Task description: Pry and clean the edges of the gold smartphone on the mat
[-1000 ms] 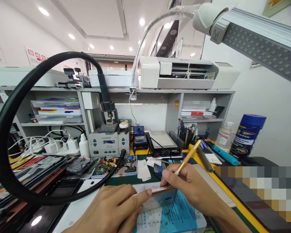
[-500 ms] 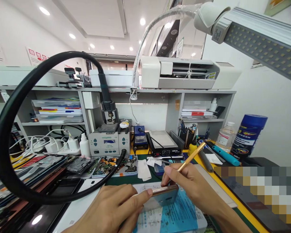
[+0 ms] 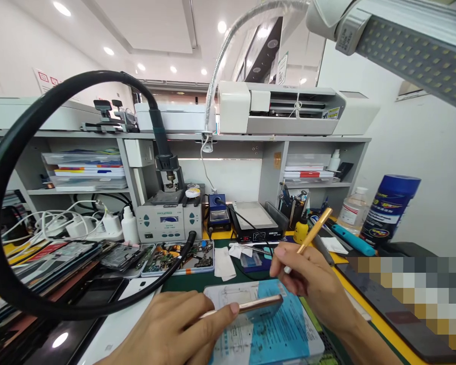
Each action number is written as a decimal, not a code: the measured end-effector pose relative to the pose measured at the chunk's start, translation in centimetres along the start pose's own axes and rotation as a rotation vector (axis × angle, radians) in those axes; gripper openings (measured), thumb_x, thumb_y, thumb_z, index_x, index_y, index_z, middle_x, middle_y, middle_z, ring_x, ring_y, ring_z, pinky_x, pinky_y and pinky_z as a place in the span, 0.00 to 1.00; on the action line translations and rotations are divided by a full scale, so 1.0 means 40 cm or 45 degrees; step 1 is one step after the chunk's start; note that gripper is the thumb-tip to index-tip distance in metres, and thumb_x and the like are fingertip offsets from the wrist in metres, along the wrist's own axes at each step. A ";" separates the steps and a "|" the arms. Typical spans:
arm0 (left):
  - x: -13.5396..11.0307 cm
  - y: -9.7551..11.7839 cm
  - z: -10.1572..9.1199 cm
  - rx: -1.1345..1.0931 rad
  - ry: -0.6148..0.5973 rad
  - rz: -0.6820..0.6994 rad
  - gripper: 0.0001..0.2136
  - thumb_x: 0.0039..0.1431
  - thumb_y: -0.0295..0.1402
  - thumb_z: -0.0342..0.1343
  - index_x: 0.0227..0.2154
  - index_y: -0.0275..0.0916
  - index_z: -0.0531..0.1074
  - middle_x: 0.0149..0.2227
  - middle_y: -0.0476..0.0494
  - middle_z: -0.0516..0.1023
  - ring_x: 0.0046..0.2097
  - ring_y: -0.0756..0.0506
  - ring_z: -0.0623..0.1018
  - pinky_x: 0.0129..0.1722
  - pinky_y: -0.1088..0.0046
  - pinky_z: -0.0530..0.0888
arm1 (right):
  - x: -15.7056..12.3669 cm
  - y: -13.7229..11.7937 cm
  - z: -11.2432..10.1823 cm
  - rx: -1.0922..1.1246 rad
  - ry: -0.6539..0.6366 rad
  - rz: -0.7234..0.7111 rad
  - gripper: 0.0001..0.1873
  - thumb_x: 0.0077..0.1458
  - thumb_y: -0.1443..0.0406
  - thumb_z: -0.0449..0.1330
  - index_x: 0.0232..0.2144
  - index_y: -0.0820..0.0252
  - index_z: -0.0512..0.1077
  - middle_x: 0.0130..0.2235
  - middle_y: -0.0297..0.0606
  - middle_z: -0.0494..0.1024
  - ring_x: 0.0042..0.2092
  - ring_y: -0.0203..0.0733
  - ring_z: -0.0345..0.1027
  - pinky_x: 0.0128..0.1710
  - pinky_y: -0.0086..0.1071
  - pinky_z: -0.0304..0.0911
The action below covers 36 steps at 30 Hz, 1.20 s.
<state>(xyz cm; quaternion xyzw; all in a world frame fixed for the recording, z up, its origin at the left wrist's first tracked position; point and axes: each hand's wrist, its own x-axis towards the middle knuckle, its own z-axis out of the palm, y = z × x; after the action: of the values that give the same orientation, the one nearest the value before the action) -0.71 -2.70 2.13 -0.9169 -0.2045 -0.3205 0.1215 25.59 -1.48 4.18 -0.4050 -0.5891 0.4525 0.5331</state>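
My left hand (image 3: 175, 327) grips a rose-gold phone (image 3: 251, 308) by its edge, holding it tilted over a white and blue mat (image 3: 273, 334). Just right of and above the phone, my right hand (image 3: 311, 286) pinches a gold pen-like tool (image 3: 310, 234). The tool's tip is lifted clear of the phone and its shaft slants up to the right.
A thick black hose (image 3: 41, 203) loops from the rework station (image 3: 167, 220) across the left. A parts tray (image 3: 178, 257), stacked phones (image 3: 49, 263), a hot plate (image 3: 256, 220), a blue can (image 3: 387, 210) and a lamp head (image 3: 414, 50) surround the work spot.
My right hand has lifted the gold tool off the phone's edge and drawn it up and to the right. The left hand keeps its hold on the phone.
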 end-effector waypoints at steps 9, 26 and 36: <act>0.006 -0.002 0.026 0.092 0.170 0.012 0.13 0.69 0.35 0.52 0.53 0.43 0.74 0.30 0.47 0.76 0.28 0.51 0.77 0.28 0.80 0.77 | -0.015 0.001 -0.002 -0.012 -0.154 -0.034 0.15 0.60 0.60 0.60 0.23 0.59 0.68 0.22 0.28 0.64 0.24 0.33 0.54 0.24 0.29 0.48; 0.000 0.003 0.005 0.064 0.003 -0.016 0.16 0.67 0.23 0.49 0.53 0.40 0.75 0.31 0.45 0.79 0.29 0.48 0.78 0.28 0.72 0.77 | -0.025 -0.011 0.009 -0.224 -0.194 -0.027 0.22 0.65 0.52 0.58 0.23 0.59 0.69 0.20 0.28 0.66 0.24 0.33 0.59 0.24 0.28 0.53; 0.006 0.007 -0.007 0.053 -0.009 -0.002 0.16 0.68 0.24 0.48 0.52 0.39 0.76 0.31 0.45 0.79 0.30 0.48 0.80 0.29 0.73 0.78 | -0.025 -0.014 0.029 -0.344 -0.053 0.016 0.33 0.62 0.42 0.56 0.18 0.60 0.74 0.15 0.29 0.60 0.19 0.33 0.55 0.19 0.29 0.50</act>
<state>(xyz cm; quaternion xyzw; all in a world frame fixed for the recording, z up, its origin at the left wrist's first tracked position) -0.57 -2.97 2.46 -0.9150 -0.2124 -0.3132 0.1397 24.54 -2.69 4.43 -0.4673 -0.6530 0.3806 0.4586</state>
